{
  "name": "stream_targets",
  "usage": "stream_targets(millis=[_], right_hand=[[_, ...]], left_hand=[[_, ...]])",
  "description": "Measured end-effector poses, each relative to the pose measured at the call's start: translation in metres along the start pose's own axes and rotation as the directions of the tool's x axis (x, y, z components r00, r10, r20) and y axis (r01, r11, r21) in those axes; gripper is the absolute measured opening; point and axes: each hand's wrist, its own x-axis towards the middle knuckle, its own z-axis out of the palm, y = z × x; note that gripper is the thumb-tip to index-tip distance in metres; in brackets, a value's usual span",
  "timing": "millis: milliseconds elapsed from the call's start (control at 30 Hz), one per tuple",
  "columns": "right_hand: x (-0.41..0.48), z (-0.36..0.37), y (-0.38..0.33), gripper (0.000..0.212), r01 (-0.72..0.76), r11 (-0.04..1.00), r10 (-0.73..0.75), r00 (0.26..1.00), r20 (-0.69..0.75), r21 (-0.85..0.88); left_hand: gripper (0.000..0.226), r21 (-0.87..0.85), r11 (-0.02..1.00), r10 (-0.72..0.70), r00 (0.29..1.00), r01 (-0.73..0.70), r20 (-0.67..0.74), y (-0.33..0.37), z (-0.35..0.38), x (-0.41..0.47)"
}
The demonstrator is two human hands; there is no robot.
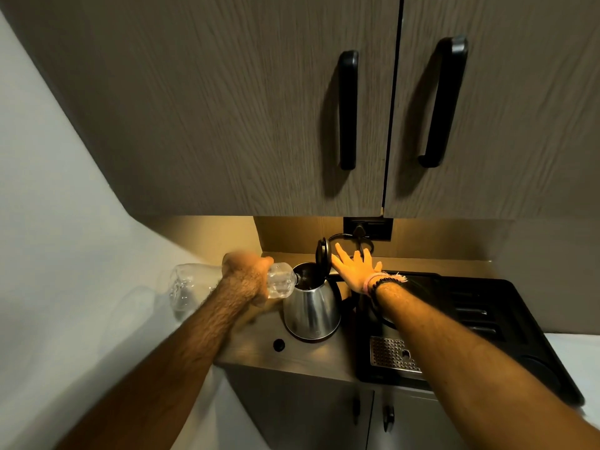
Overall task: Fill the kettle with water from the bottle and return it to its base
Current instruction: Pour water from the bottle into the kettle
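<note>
A steel kettle (311,308) stands on the counter with its black lid (322,252) flipped up. My left hand (248,276) grips a clear plastic bottle (194,287) tipped sideways, its mouth resting at the kettle's open top. My right hand (355,266) is spread flat with fingers apart, just right of the raised lid and touching or nearly touching it. It holds nothing. A dark round base shows partly under my right forearm; I cannot see it fully.
A black tray (487,319) with a metal drip grid (389,354) lies right of the kettle. A wall socket (368,228) with a plugged cord sits behind. Grey cabinet doors with black handles (348,108) hang overhead. A wall runs on the left.
</note>
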Motion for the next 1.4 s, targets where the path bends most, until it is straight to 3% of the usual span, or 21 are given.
stream_targets(millis=[167, 333, 467, 633, 867, 1000, 1200, 1300, 1400], right_hand=[[-0.001, 0.000, -0.001, 0.081, -0.006, 1.000, 0.006, 1.000, -0.002, 0.011], [-0.001, 0.000, -0.001, 0.079, -0.009, 1.000, 0.009, 1.000, 0.000, 0.019], [0.000, 0.000, -0.002, 0.080, -0.006, 1.000, 0.006, 1.000, 0.001, -0.003], [0.000, 0.000, -0.002, 0.085, 0.000, 0.999, 0.000, 1.000, 0.002, -0.033], [0.000, -0.001, -0.001, 0.087, 0.010, 0.998, -0.009, 1.000, 0.015, -0.070], [0.001, 0.000, -0.001, 0.086, 0.019, 0.997, -0.018, 1.000, 0.014, -0.075], [0.002, 0.000, -0.002, 0.086, 0.008, 0.998, -0.007, 1.000, 0.009, -0.056], [0.001, -0.001, -0.002, 0.086, 0.006, 0.998, -0.005, 1.000, 0.004, -0.063], [0.001, -0.001, -0.003, 0.086, 0.009, 0.997, -0.009, 1.000, 0.000, -0.078]], left_hand=[[0.076, 0.043, 0.999, -0.004, 1.000, 0.004, 0.011, 0.000, -0.004, 0.000], [0.064, 0.100, 0.995, 0.039, 0.988, -0.024, -0.147, -0.004, -0.001, 0.000], [0.073, 0.099, 0.995, 0.036, 0.989, -0.022, -0.141, -0.006, 0.001, 0.004], [0.084, 0.020, 1.000, -0.007, 0.998, 0.008, -0.069, -0.004, 0.010, 0.005], [0.089, -0.209, 0.977, -0.064, 0.991, 0.037, -0.120, -0.006, 0.040, 0.003], [0.095, -0.461, 0.886, -0.142, 0.976, 0.052, -0.162, 0.001, 0.068, 0.002], [0.104, -0.708, 0.703, -0.266, 0.949, 0.073, -0.166, 0.009, 0.096, 0.008], [0.101, -0.827, 0.558, -0.366, 0.916, 0.074, -0.165, 0.012, 0.106, 0.011], [0.099, -0.934, 0.349, -0.478, 0.871, 0.072, -0.111, 0.013, 0.115, 0.015]])
